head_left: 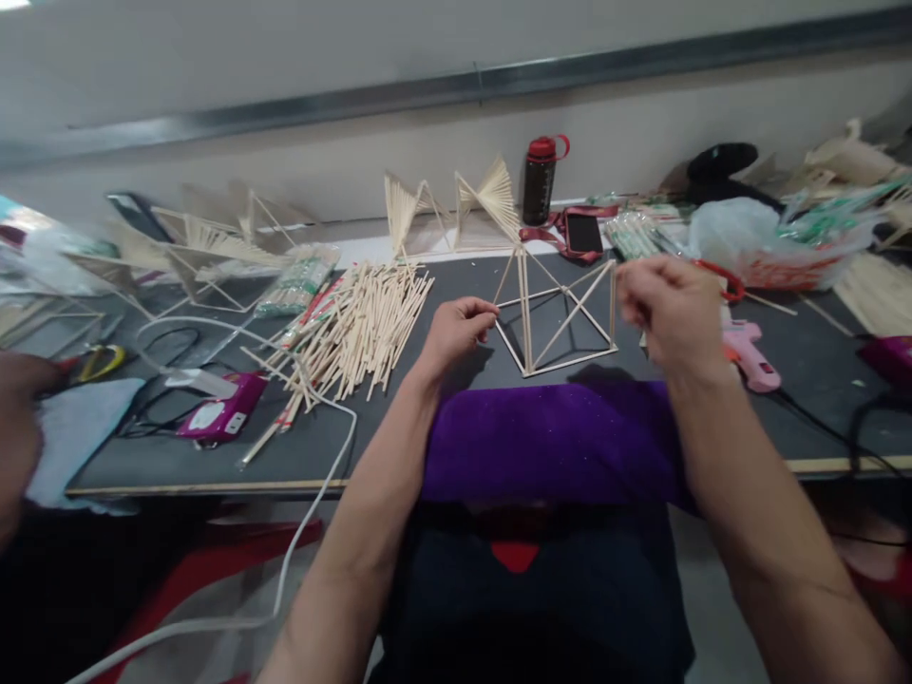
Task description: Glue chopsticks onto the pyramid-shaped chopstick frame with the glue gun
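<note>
A frame of thin wooden sticks (570, 364) stands on the dark table in front of me, with upright, slanted and crossing sticks joined at the corners. At its left corner my left hand (462, 334) is closed, thumb and forefinger pinched on the frame. My right hand (666, 302) is raised beside the top of the frame's right upright, its fingers curled together. What the right fingertips hold, if anything, is hidden. Between my forearms a purple cloth (548, 442) lies over the table's front edge.
Loose wooden sticks (370, 328) are heaped left of the frame. A pink glue gun (750, 356) lies at right. Twisted stick models (488, 209), a dark bottle (540, 185) and a phone (582, 233) are behind. A white cable (351, 432) hangs over the edge; another person's hand (28, 375) is far left.
</note>
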{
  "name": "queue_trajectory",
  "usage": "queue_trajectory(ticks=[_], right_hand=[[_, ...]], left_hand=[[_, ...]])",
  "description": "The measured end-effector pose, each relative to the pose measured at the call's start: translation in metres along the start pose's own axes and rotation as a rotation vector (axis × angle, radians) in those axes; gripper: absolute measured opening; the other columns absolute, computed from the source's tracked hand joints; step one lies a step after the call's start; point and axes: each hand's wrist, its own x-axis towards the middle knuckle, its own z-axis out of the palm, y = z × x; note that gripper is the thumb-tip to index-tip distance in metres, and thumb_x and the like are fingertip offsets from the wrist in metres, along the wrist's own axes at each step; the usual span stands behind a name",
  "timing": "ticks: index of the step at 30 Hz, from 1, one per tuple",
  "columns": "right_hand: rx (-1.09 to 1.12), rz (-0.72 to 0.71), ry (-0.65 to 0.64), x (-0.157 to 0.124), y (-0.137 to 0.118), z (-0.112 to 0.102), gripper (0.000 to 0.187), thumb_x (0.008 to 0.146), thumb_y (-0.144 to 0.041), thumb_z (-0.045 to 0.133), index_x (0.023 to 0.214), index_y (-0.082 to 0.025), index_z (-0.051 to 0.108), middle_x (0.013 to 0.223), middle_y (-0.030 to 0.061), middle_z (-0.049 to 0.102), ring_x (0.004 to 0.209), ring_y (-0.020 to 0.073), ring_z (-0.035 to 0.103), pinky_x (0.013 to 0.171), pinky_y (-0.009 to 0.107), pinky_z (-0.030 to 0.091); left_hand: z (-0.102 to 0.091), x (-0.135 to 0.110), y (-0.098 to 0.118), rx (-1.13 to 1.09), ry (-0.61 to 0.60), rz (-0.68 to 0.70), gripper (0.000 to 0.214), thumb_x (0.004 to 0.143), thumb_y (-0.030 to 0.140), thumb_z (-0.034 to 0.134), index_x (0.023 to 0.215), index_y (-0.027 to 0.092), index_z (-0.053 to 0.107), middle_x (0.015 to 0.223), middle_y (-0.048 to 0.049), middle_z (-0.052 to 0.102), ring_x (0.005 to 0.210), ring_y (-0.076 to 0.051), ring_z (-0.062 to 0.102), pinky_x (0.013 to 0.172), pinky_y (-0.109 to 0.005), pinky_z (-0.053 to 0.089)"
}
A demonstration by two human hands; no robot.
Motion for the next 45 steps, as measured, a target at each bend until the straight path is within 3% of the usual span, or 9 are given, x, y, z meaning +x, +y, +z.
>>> queue_trajectory(ticks=[5,8,13,16,19,26,29,38,45], right_hand=[[-0.273,0.224,-0.253,-0.046,0.026,0.009,0.014,0.079,-0.035,0.066,0.075,-0.021,0.069,0.060,-0.0008,0.059,0.048,0.0120,0.049,0.048,0.027,0.036],[-0.416,0.241,-0.403,-0.049,0.036,0.016,0.016,0.079,-0.034,0.064,0.072,-0.020,0.068,0.063,-0.0006,0.061,0.049,0.0122,0.052,0.052,0.027,0.040],[-0.540,0.276,-0.547,-0.048,0.051,0.021,0.017,0.078,-0.034,0.065,0.079,-0.019,0.073,0.072,0.0025,0.070,0.056,0.0144,0.058,0.055,0.026,0.043],[-0.545,0.279,-0.567,-0.049,0.057,0.020,0.019,0.074,-0.032,0.069,0.085,-0.018,0.075,0.081,0.0041,0.073,0.069,0.0167,0.063,0.063,0.026,0.046],[-0.539,0.326,-0.568,-0.048,0.059,0.020,0.023,0.070,-0.032,0.073,0.088,-0.017,0.075,0.079,0.0034,0.073,0.067,0.0163,0.063,0.063,0.026,0.046],[-0.652,0.357,-0.552,-0.045,0.054,0.028,0.026,0.069,-0.034,0.076,0.087,-0.014,0.076,0.079,0.0063,0.074,0.068,0.0174,0.064,0.062,0.027,0.046],[-0.674,0.380,-0.542,-0.045,0.052,0.030,0.029,0.070,-0.034,0.075,0.090,-0.014,0.077,0.084,0.0081,0.076,0.071,0.0188,0.067,0.063,0.027,0.047],[-0.824,0.323,-0.510,-0.045,0.057,0.033,0.036,0.069,-0.044,0.077,0.087,-0.012,0.077,0.079,0.0091,0.075,0.070,0.0194,0.065,0.062,0.028,0.046],[-0.883,0.323,-0.488,-0.046,0.054,0.036,0.035,0.069,-0.045,0.077,0.083,-0.013,0.077,0.076,0.0078,0.073,0.067,0.0179,0.064,0.059,0.027,0.042]], left_hand=[[0.017,-0.009,-0.015,0.144,-0.046,0.103,0.028,0.075,0.016,0.050,0.090,0.020,0.073,0.068,0.0007,0.063,0.061,-0.013,0.053,0.061,-0.026,0.042],[0.020,-0.010,-0.018,0.203,-0.072,0.182,0.031,0.079,0.018,0.048,0.097,0.020,0.074,0.070,0.0001,0.064,0.065,-0.014,0.055,0.068,-0.027,0.043],[0.018,-0.010,-0.020,0.149,-0.080,0.113,0.029,0.086,0.031,0.050,0.098,0.017,0.072,0.058,0.0016,0.056,0.057,-0.015,0.052,0.061,-0.027,0.041],[0.020,-0.009,-0.021,0.097,-0.150,0.125,0.031,0.084,0.042,0.058,0.091,0.017,0.074,0.068,-0.0016,0.064,0.064,-0.015,0.057,0.065,-0.028,0.043],[0.026,-0.009,-0.021,0.076,-0.215,0.147,0.027,0.076,0.040,0.068,0.086,0.017,0.075,0.082,-0.0040,0.071,0.077,-0.017,0.061,0.072,-0.029,0.045],[0.035,-0.012,-0.018,-0.013,-0.312,0.024,0.019,0.073,0.027,0.065,0.084,0.016,0.076,0.059,-0.0001,0.059,0.049,-0.011,0.048,0.048,-0.026,0.036],[0.036,-0.012,-0.017,-0.033,-0.347,-0.015,0.016,0.073,0.019,0.064,0.086,0.015,0.074,0.060,-0.0010,0.061,0.046,-0.011,0.050,0.044,-0.024,0.031],[0.038,-0.007,-0.018,-0.171,-0.471,-0.069,0.015,0.070,0.003,0.065,0.077,0.015,0.070,0.064,-0.0025,0.065,0.043,-0.008,0.048,0.041,-0.022,0.027],[0.039,-0.006,-0.015,-0.077,-0.487,-0.122,0.016,0.068,0.001,0.073,0.075,0.014,0.066,0.061,0.0008,0.061,0.043,-0.007,0.049,0.043,-0.023,0.027]])
